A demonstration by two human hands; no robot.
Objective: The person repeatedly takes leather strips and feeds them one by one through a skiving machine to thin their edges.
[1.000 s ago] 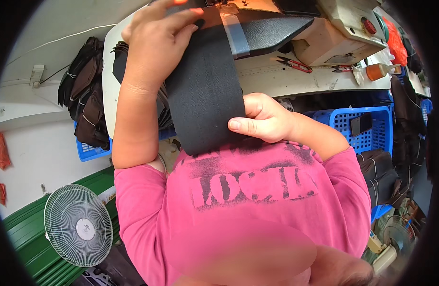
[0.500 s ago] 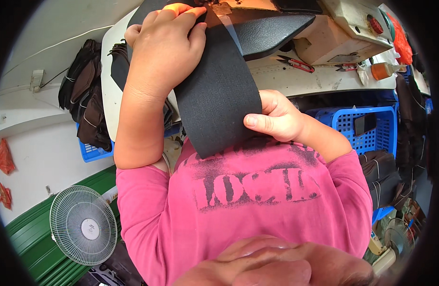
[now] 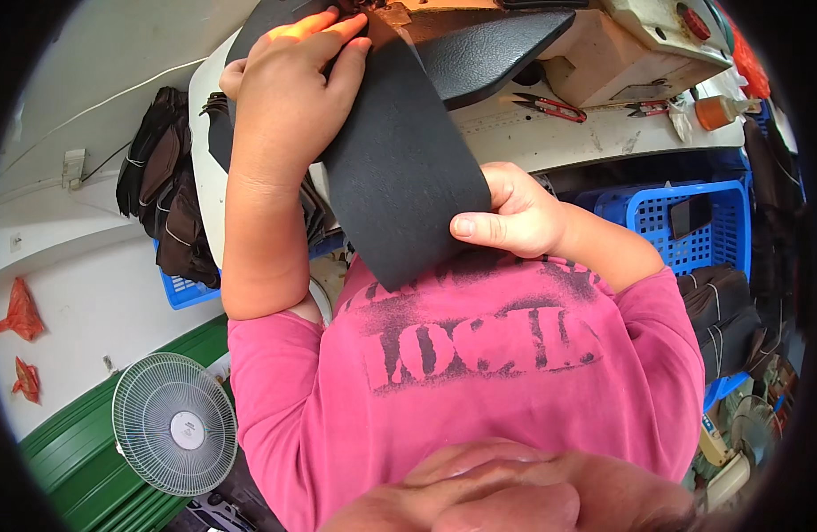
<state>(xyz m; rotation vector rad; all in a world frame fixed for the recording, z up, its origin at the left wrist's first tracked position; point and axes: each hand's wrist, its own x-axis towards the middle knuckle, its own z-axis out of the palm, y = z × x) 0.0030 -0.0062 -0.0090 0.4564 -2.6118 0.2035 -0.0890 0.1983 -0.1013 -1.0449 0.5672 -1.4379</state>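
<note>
A wide black fabric strip (image 3: 404,168) runs from the sewing machine at the top down to my chest, its lower end hanging against the pink shirt. My left hand (image 3: 298,84) lies on its upper part, fingers stretched toward the lit sewing spot, the tips in orange light. The exact spot under the machine is cut off by the upper picture edge. At the strip's right edge my right hand (image 3: 510,217) grips it, thumb on top and the other fingers hidden behind. To the right of the strip sits a black padded plate (image 3: 493,58).
Red-handled thread snips (image 3: 550,108) lie on the white table (image 3: 595,142) beside the sewing machine body (image 3: 639,62). An orange bottle (image 3: 714,113) stands farther right. Blue baskets (image 3: 732,230) flank the table, with bundled dark pieces (image 3: 173,186) at left. A fan (image 3: 173,426) is lower left.
My left hand has shifted slightly left and its fingers are spread a little more. The right hand keeps its grip at the strip's edge. The whole view has tilted slightly.
</note>
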